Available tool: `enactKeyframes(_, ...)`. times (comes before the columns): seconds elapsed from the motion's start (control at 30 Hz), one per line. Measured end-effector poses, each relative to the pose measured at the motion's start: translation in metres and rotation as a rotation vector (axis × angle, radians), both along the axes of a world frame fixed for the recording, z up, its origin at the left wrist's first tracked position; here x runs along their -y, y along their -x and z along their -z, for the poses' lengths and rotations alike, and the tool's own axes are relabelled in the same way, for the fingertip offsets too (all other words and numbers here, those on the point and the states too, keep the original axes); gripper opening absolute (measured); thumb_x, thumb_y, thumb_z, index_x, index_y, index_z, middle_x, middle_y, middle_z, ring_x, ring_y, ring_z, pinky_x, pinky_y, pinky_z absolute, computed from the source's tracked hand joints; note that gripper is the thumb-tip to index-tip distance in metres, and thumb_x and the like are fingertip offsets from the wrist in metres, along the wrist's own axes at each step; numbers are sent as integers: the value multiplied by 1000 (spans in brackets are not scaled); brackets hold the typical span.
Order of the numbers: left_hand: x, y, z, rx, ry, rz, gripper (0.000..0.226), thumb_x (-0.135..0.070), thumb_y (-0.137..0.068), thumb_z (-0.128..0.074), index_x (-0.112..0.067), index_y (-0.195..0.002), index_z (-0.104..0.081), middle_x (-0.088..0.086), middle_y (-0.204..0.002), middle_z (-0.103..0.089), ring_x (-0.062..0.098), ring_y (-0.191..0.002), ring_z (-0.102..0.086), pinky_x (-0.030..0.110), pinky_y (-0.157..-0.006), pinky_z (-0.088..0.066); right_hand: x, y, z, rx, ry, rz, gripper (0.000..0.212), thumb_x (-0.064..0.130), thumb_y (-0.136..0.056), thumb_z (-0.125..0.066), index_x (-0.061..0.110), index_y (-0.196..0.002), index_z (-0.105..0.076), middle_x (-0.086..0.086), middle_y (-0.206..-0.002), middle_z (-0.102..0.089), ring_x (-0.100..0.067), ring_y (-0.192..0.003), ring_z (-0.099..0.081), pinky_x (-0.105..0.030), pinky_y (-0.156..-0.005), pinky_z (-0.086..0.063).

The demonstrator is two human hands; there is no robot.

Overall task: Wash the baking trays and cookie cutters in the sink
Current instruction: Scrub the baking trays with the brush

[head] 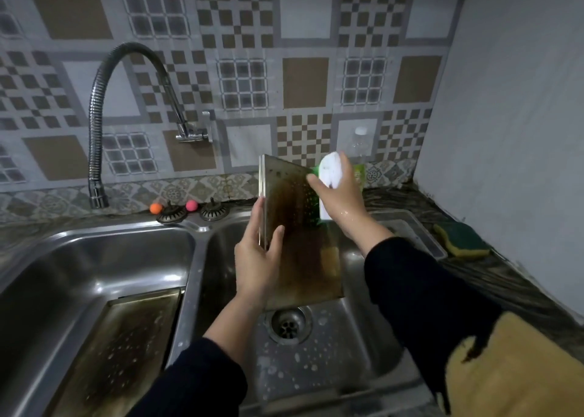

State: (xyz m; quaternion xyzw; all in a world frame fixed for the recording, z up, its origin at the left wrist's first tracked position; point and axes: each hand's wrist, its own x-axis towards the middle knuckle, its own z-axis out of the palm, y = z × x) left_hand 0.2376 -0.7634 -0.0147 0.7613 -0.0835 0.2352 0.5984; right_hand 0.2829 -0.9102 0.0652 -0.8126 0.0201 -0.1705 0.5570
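Observation:
A stained metal baking tray (pixel 301 252) stands almost upright over the right sink basin (pixel 331 366). My left hand (pixel 257 258) grips its left edge, thumb on the inner face. My right hand (pixel 339 195) holds a white sponge with a green scouring side (pixel 328 176) against the tray's upper right corner. A second dirty tray (pixel 123 347) lies flat in the left basin (pixel 94 258), dotted with water drops. No cookie cutters are visible.
A flexible chrome faucet (pixel 94 126) arcs over the left basin, its wall valve (pixel 196 132) behind the divider. Two sink strainers (pixel 192 212) with orange and pink knobs sit on the back rim. A clear bottle (pixel 360 144) and a yellow-green sponge (pixel 461 239) stand at right, a wooden board (pixel 518 375) nearest me.

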Motion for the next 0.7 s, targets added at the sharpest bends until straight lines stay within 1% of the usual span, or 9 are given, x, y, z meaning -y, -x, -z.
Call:
enactKeyframes(0.07,4,7,-4,31,-258,-74,69,-22,-93,-58,-55,-142,-22,-24,-110,-62,-11,-89,-61,18,-83,-52,-7,2,-6,-51,-41,-131,87,47,-86,-62,35,-151,-6,0,-157,-18,-25,-140,-28,-29,-94,-38)
enactKeyframes(0.1,7,10,-4,64,-408,-122,73,-24,-94,-57,-59,-141,-14,-16,-99,-68,-3,-77,-64,27,-72,-56,-12,3,-6,-79,-50,-160,89,52,-85,-61,39,-151,-3,-1,-157,-17,-26,-140,-29,-24,-86,-41)
enactKeyframes(0.17,11,15,-5,132,-631,-213,77,-24,-93,-54,-57,-142,-5,-4,-87,-70,16,-66,-66,36,-57,-54,-19,1,-5,-114,-6,-148,85,55,-87,-57,41,-150,-2,-3,-155,-23,-28,-134,-38,-20,-75,-46)
enactKeyframes(0.3,8,22,-6,121,-787,-279,71,-32,-94,-48,-48,-144,0,-1,-83,-70,23,-60,-64,31,-48,-45,-33,-4,1,-88,125,-28,66,47,-93,-43,30,-151,-17,-11,-132,-51,-29,-106,-57,-33,-81,-46)
enactKeyframes(0.4,-7,23,-10,74,-700,-227,58,-53,-96,-29,-50,-146,1,-4,-87,-70,18,-70,-66,29,-54,-46,-39,-5,1,-31,90,21,51,41,-94,-37,16,-139,-41,-9,-109,-63,-24,-84,-61,-33,-71,-49)
enactKeyframes(0.5,-35,17,-12,-33,-580,-203,58,-62,-94,-23,-43,-148,-16,1,-129,-60,21,-116,-56,36,-86,-49,-45,-1,-5,7,-68,-16,32,36,-98,-35,13,-115,-50,1,-76,-54,-14,-62,-49,-28,-55,-38)
enactKeyframes(0.57,-62,10,-10,-202,-586,-246,68,-69,-90,-26,-42,-150,-7,2,-151,-36,27,-136,-36,44,-104,-38,-56,6,-9,-8,-200,-68,22,33,-100,-34,16,-96,-47,3,-68,-43,-12,-58,-40,-26,-53,-33)
enactKeyframes(0.63,-90,7,-5,-358,-557,-252,81,-78,-82,-26,-45,-149,4,4,-155,-27,31,-138,-33,49,-106,-36,-73,16,-14,-28,-293,-97,26,32,-100,-33,16,-83,-44,1,-68,-39,-13,-61,-37,-29,-57,-32)
enactKeyframes(0.7,-116,8,-2,-417,-456,-208,87,-81,-78,-31,-47,-147,8,4,-149,-38,28,-132,-42,43,-101,-41,-92,25,-17,-36,-338,-127,25,31,-101,-33,13,-90,-47,-5,-73,-45,-15,-68,-42,-28,-59,-34)
